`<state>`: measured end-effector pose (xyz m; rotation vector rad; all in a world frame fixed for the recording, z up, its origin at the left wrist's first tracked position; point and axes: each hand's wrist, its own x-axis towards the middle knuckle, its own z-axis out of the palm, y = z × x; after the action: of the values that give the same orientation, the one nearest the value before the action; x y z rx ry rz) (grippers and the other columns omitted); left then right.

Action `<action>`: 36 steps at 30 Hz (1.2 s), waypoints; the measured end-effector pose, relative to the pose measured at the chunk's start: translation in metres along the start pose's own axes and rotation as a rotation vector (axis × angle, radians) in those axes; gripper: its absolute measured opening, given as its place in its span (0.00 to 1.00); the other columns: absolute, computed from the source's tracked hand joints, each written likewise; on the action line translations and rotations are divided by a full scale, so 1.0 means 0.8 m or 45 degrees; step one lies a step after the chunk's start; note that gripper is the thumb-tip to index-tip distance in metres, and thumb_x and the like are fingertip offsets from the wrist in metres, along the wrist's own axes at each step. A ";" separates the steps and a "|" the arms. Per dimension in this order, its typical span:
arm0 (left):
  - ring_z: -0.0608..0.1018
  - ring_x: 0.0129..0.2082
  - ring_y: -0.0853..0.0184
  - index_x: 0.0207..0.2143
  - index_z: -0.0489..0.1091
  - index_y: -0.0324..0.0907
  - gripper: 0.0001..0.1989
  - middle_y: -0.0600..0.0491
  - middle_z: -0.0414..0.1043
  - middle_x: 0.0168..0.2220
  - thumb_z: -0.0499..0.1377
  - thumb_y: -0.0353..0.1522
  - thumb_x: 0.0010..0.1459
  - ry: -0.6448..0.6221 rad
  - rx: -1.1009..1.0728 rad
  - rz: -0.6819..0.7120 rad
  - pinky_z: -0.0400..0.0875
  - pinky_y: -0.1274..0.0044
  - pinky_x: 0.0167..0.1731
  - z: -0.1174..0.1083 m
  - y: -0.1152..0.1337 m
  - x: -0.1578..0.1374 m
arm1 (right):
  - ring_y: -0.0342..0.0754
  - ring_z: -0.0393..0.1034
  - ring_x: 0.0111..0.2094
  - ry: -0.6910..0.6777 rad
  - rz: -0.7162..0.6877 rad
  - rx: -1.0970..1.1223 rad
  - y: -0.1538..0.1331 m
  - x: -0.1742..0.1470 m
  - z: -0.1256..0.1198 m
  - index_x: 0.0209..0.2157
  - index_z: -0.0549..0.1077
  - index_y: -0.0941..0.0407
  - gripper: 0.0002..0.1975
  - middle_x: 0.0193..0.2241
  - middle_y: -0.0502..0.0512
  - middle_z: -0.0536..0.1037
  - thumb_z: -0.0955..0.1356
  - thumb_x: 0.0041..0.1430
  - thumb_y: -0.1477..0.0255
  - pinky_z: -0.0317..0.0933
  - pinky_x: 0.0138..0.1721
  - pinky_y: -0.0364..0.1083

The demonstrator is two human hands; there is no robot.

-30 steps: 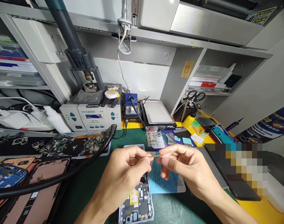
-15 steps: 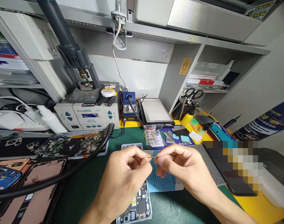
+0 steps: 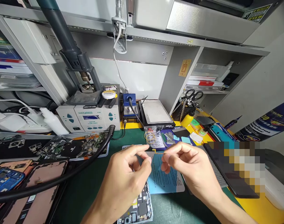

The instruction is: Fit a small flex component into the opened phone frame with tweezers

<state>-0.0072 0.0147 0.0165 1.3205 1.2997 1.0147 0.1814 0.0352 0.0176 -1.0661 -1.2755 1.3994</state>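
Observation:
Between the thumb and forefinger of my right hand (image 3: pixel 192 169) is a thin orange-yellow flex cable (image 3: pixel 158 152). Its bent free end points left, toward my other hand. My left hand (image 3: pixel 124 182) has its thumb and forefinger parted just left of that end, with nothing seen between them. Beneath the left hand lies an opened phone (image 3: pixel 142 207) with bare boards, partly covered by the wrist and palm. A blue printed card (image 3: pixel 166 179) rests on the green mat under the cable and the right hand.
Across the left side runs a thick black hose (image 3: pixel 74 172) from the hot-air station (image 3: pixel 89 118). Opened phone parts (image 3: pixel 39 177) lie at left. A soldering iron stand (image 3: pixel 129 104) and a flat heating unit (image 3: pixel 156 112) stand behind. At right lies a dark phone (image 3: pixel 228 171).
The fingers of my left hand have come apart and let go of the flex cable's end. My right hand has moved slightly right with the cable. The view has shifted a little.

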 end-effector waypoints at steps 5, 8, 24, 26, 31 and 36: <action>0.59 0.19 0.74 0.33 0.70 0.43 0.08 0.62 0.61 0.19 0.61 0.38 0.61 -0.093 -0.216 -0.030 0.52 0.81 0.18 0.000 -0.002 0.000 | 0.41 0.74 0.23 -0.062 0.044 0.003 0.000 -0.001 0.000 0.28 0.79 0.56 0.06 0.22 0.51 0.83 0.76 0.58 0.70 0.70 0.29 0.39; 0.58 0.19 0.75 0.31 0.68 0.43 0.08 0.63 0.61 0.18 0.61 0.36 0.61 -0.105 -0.287 -0.051 0.50 0.81 0.18 0.001 -0.003 0.002 | 0.40 0.74 0.23 -0.098 0.058 0.015 0.002 -0.002 0.000 0.28 0.79 0.56 0.06 0.22 0.51 0.84 0.75 0.59 0.70 0.70 0.29 0.38; 0.57 0.19 0.75 0.27 0.67 0.43 0.06 0.64 0.60 0.18 0.61 0.33 0.56 -0.107 -0.233 -0.070 0.49 0.81 0.18 0.000 0.002 0.004 | 0.41 0.75 0.24 -0.149 0.102 0.007 0.003 -0.002 0.000 0.28 0.78 0.55 0.08 0.23 0.49 0.83 0.76 0.59 0.69 0.69 0.29 0.39; 0.56 0.18 0.75 0.27 0.66 0.43 0.06 0.64 0.60 0.18 0.61 0.32 0.55 -0.100 -0.239 -0.070 0.49 0.80 0.18 0.001 0.002 0.004 | 0.41 0.74 0.23 -0.140 0.107 0.006 0.002 -0.002 0.001 0.28 0.78 0.55 0.08 0.22 0.49 0.83 0.76 0.58 0.69 0.69 0.28 0.39; 0.56 0.18 0.76 0.27 0.66 0.43 0.06 0.64 0.59 0.17 0.61 0.32 0.55 -0.100 -0.242 -0.067 0.49 0.80 0.18 0.001 0.001 0.004 | 0.41 0.74 0.23 -0.132 0.109 0.004 0.001 -0.001 0.002 0.27 0.78 0.56 0.08 0.22 0.49 0.82 0.76 0.57 0.68 0.68 0.28 0.39; 0.56 0.18 0.75 0.27 0.67 0.43 0.07 0.64 0.59 0.17 0.61 0.33 0.56 -0.099 -0.245 -0.077 0.49 0.80 0.18 0.001 -0.001 0.003 | 0.41 0.74 0.23 -0.130 0.125 -0.006 0.001 -0.001 0.003 0.28 0.78 0.56 0.10 0.22 0.50 0.82 0.76 0.57 0.67 0.68 0.28 0.39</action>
<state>-0.0067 0.0172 0.0154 1.1565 1.1468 1.0097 0.1795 0.0340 0.0172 -1.0847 -1.3152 1.5425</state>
